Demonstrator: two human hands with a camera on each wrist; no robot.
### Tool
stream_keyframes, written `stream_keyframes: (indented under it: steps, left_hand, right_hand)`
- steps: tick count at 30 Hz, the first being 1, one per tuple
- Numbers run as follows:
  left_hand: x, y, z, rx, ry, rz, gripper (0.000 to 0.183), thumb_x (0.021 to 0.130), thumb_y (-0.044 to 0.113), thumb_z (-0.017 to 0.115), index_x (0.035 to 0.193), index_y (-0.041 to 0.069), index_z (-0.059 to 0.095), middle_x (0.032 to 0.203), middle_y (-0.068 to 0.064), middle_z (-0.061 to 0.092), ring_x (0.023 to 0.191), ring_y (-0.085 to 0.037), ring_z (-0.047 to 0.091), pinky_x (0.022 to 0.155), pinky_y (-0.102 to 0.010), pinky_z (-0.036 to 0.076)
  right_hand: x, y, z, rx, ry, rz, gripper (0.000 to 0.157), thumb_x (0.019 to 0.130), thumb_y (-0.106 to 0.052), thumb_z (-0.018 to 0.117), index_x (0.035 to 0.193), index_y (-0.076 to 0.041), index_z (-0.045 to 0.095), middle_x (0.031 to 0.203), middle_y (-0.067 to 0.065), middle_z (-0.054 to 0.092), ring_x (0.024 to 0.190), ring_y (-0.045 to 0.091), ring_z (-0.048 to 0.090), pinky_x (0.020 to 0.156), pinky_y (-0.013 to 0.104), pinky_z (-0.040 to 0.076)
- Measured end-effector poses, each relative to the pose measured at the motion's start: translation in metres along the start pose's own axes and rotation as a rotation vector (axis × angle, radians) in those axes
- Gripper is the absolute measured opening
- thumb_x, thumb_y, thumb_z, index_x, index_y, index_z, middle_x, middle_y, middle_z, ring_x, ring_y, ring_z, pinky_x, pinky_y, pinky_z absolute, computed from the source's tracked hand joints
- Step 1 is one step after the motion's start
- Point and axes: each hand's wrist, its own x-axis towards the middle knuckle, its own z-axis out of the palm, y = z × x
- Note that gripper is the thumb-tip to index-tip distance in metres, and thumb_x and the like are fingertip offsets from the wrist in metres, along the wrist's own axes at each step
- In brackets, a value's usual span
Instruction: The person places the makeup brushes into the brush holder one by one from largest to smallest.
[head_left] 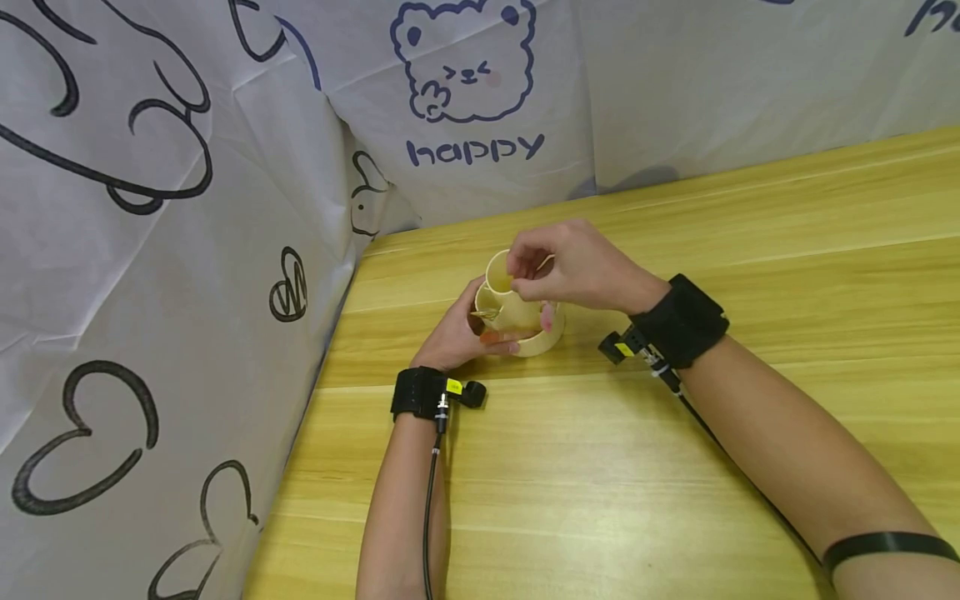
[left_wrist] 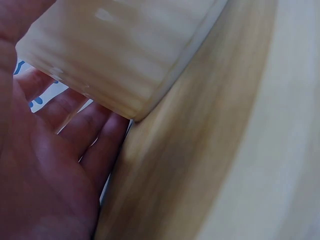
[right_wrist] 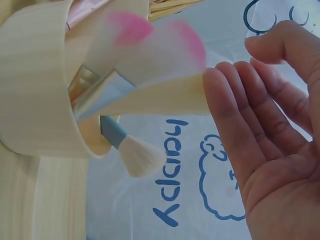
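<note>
A cream brush holder with round cups of different heights stands on the table. My left hand grips its left side; in the left wrist view the fingers reach behind its ribbed wall. Above the tall cup is my right hand, fingers bent. The right wrist view shows the thumb apart and nothing between it and the fingers, whose tips are right at the tall cup's edge. Makeup brushes stick out: soft pink-and-white bristles and a white-bristled brush with a blue-grey handle.
The holder stands on a yellow wood-grain table. White cloth with drawings hangs behind it, and more cloth runs along the left edge. Each wrist wears a black strap with a small camera and cable.
</note>
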Motion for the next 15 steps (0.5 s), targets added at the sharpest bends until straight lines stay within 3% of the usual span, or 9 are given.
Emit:
stream_keyframes:
  steps: [15]
  left_hand:
    - [-0.0008, 0.0014, 0.0005, 0.013, 0.001, -0.02, 0.095, 0.071, 0.015, 0.085, 0.146, 0.037, 0.031, 0.133, 0.003, 0.05, 0.116, -0.019, 0.052, 0.1, -0.04, 0.042]
  right_hand:
    - [0.0002, 0.0069, -0.0021, -0.006, 0.017, 0.022, 0.007, 0.08, -0.012, 0.068, 0.083, -0.017, 0.066, 0.078, -0.008, 0.066, 0.07, 0.004, 0.062, 0.066, 0.019, 0.054]
